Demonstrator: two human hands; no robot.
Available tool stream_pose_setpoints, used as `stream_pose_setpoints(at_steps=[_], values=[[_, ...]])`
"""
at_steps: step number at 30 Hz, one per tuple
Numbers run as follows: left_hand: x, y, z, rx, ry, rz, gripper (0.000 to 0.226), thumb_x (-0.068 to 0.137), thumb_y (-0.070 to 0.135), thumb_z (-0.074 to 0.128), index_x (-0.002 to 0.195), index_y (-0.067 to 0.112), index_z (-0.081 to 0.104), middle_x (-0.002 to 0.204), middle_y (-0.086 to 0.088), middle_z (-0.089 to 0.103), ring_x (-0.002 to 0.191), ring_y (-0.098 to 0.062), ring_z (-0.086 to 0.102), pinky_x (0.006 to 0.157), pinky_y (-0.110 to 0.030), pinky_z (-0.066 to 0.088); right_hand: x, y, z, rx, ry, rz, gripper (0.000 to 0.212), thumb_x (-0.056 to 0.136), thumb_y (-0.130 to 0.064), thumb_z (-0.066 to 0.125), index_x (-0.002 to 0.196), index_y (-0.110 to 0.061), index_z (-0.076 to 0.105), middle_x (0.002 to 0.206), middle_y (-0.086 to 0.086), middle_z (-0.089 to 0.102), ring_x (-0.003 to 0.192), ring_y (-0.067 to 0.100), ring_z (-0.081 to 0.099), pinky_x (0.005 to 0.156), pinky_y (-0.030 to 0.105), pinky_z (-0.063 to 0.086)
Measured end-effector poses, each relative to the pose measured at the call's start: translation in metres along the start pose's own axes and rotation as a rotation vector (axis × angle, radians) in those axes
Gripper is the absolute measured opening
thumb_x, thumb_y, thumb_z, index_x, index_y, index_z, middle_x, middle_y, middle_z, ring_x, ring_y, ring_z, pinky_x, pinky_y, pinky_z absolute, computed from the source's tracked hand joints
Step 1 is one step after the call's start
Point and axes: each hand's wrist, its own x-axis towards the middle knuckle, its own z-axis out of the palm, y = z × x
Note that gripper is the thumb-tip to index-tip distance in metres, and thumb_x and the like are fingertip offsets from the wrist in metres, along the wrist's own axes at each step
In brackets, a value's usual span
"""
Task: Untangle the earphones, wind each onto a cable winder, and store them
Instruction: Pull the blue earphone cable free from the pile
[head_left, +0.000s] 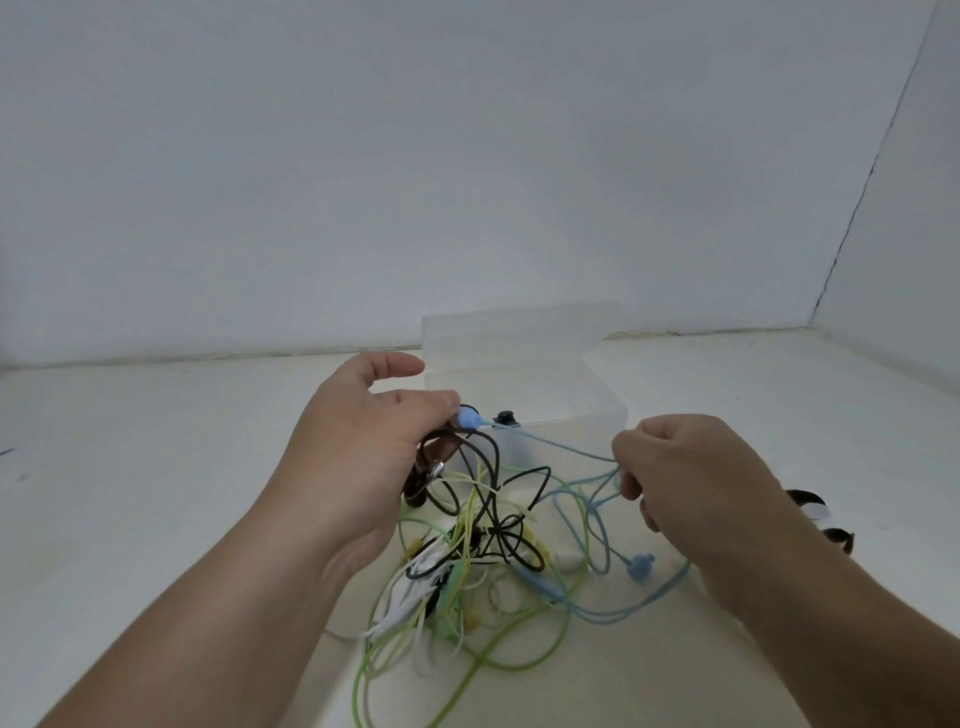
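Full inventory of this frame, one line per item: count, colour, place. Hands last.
blue cable: one, light blue, strung between both hands, the rest looped on the table
held earbud: one, light blue, at the left fingertips
loose earbud: one, light blue, lying below the right hand
black cable: one, black, looped from the left hand into the tangle
green cable: one, green, nearest loops
white cable: count unclear, white, tangle's left side
clear box: one, transparent, lid open, behind the tangle
small black item: one, black, by the box front, unidentifiable
dark bands: two, dark, right of the right wrist
table: one, white
left hand: grips held earbud and black cable
right hand: pinches blue cable
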Motion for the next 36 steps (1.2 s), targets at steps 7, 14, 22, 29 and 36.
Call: stream_pose_setpoints(at_steps=[7,14,22,29,36], values=[[-0.002,-0.001,-0.001,0.048,0.004,0.060,0.033,0.087,-0.007,0.066,0.109,0.014,0.055,0.070,-0.004,0.070,0.057,-0.017,0.066,0.052,-0.029,0.053,0.005,0.006,0.000,0.055,0.004,-0.036,0.015,0.081,-0.011,0.052,0.067,-0.013,0.052,0.064,0.009,0.037,0.061,0.021,0.032,0.058,0.036,0.025],[0.016,-0.003,-0.025,0.605,0.210,0.139,0.025,0.087,0.003,0.068,0.098,0.023,0.059,0.086,0.000,0.063,0.056,-0.017,0.053,0.055,-0.025,0.039,0.010,-0.001,-0.020,0.631,-0.223,-0.061,0.023,0.097,-0.015,0.055,0.077,-0.006,0.061,0.048,-0.003,0.026,0.040,0.011,0.017,0.040,0.023,0.013],[0.005,-0.006,-0.023,1.241,0.441,0.687,0.025,0.083,0.009,0.069,0.107,0.017,0.067,0.111,-0.011,0.055,0.106,-0.032,0.041,0.077,-0.044,0.043,0.009,-0.013,-0.053,0.961,-0.433,-0.190,0.027,0.083,-0.024,0.053,0.097,-0.013,0.074,0.055,-0.004,0.025,0.038,0.007,0.017,0.042,0.023,0.011],[-0.028,-0.021,0.016,1.100,-0.715,0.696,0.029,0.079,0.058,0.064,0.100,0.039,0.070,0.104,0.026,0.061,0.099,0.006,0.057,0.084,-0.020,0.049,0.019,-0.009,-0.059,1.028,-0.306,-0.170,0.029,0.101,-0.016,0.043,0.112,-0.016,0.070,0.055,-0.003,0.030,0.040,0.007,0.019,0.043,0.022,0.013],[-0.002,-0.037,0.000,1.384,-0.496,0.614,0.013,0.068,0.025,0.065,0.074,0.036,0.070,0.089,0.024,0.055,0.088,-0.007,0.058,0.073,-0.028,0.049,0.029,-0.003,-0.067,1.029,-0.152,-0.124,0.033,0.099,-0.006,0.042,0.117,-0.016,0.068,0.055,-0.003,0.032,0.040,0.009,0.021,0.040,0.021,0.016]])
